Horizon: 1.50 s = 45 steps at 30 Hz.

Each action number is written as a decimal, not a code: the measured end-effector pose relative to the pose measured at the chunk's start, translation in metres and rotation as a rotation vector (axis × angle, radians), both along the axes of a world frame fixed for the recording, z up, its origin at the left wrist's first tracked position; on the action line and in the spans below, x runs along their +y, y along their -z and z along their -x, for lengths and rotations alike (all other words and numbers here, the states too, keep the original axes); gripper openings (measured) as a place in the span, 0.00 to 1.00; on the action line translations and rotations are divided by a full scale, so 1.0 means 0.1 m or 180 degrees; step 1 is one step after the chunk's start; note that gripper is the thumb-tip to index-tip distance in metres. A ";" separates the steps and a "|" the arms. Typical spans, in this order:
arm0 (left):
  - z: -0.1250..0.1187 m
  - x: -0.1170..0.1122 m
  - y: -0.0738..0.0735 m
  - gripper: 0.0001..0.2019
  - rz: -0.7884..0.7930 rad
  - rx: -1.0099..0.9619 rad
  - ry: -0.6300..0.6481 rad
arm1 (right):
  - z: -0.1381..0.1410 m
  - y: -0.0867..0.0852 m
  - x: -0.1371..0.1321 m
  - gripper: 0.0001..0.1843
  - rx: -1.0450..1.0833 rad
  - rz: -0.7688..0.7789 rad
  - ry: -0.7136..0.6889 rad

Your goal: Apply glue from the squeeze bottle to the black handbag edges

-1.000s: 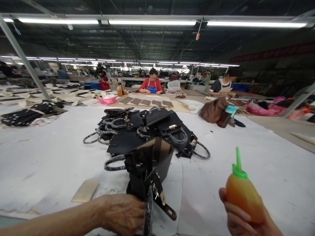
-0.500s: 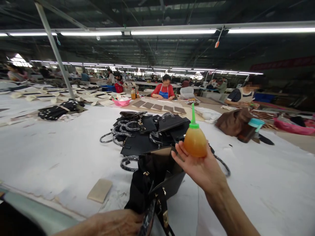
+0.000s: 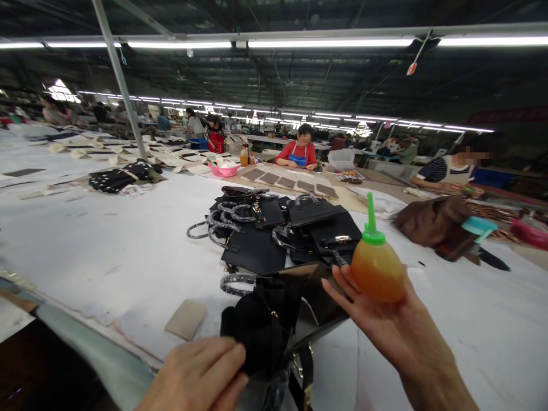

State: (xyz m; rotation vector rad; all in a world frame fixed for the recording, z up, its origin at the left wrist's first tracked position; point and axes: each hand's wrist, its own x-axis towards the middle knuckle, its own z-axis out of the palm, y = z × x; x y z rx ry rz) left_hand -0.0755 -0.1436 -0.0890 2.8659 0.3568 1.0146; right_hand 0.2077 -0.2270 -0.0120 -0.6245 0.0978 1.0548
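Observation:
My right hand (image 3: 394, 325) holds an orange squeeze bottle (image 3: 377, 268) with a green nozzle, upright, above the right edge of an open black handbag (image 3: 282, 319). My left hand (image 3: 197, 374) rests at the bag's near left side, fingers bent against its dark flap. The bag stands on the white table cover (image 3: 107, 228) right in front of me, its mouth open upward.
A pile of black handbags (image 3: 274, 228) with wrapped handles lies just beyond. A small tan pad (image 3: 186, 318) lies left of the bag. A brown bag (image 3: 432, 220) and a teal-capped bottle (image 3: 464, 237) sit at the right. Seated people (image 3: 299, 151) work at far tables.
My right hand brought the bottle up from the lower right to above the bag, then eased slightly right. My left hand shifted on the bag's flap. The view turned left.

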 end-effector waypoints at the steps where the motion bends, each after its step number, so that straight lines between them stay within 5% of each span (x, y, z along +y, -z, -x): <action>1: -0.06 0.03 -0.11 0.13 0.0329 -0.0231 -0.0228 | 0.01 0.00 0.00 0.21 -0.0028 0.0027 0.0054; 6: -0.31 0.21 -0.51 0.13 0.1703 -0.0187 -0.1216 | 0.03 -0.02 -0.02 0.20 -0.0195 0.0126 0.0253; 10: -0.44 0.27 -0.55 0.15 0.2372 0.0809 -0.1441 | 0.07 -0.06 -0.03 0.20 -0.0161 0.0210 0.0308; 20: -0.41 0.39 -0.26 0.09 0.1714 0.2446 -0.1391 | 0.05 -0.04 -0.04 0.22 -0.0105 0.0154 0.0237; 23: -0.35 0.37 -0.34 0.12 0.1074 0.2831 -0.1581 | 0.05 -0.04 -0.04 0.22 -0.0129 0.0156 0.0224; 28: -0.33 0.24 -0.61 0.12 0.0779 0.2358 -0.2008 | 0.06 -0.03 -0.02 0.22 -0.0182 0.0144 0.0232; 30: -0.35 0.21 -0.60 0.11 0.0900 0.2102 -0.1646 | 0.06 -0.03 -0.01 0.22 -0.0179 0.0183 0.0259; 35: -0.39 0.25 -0.42 0.16 0.1116 0.0737 0.0350 | 0.06 -0.03 -0.03 0.22 -0.0268 0.0205 0.0265; 38: -0.39 0.32 -0.39 0.13 0.1336 0.0107 -0.0050 | 0.07 -0.03 -0.05 0.22 -0.0336 0.0172 0.0256; 41: -0.36 0.38 -0.38 0.10 0.1581 0.0470 -0.0664 | 0.07 -0.03 -0.06 0.22 -0.0292 0.0197 0.0257; 45: -0.37 0.42 -0.35 0.13 0.1909 0.1143 0.0303 | 0.07 -0.03 -0.05 0.22 -0.0347 0.0252 0.0284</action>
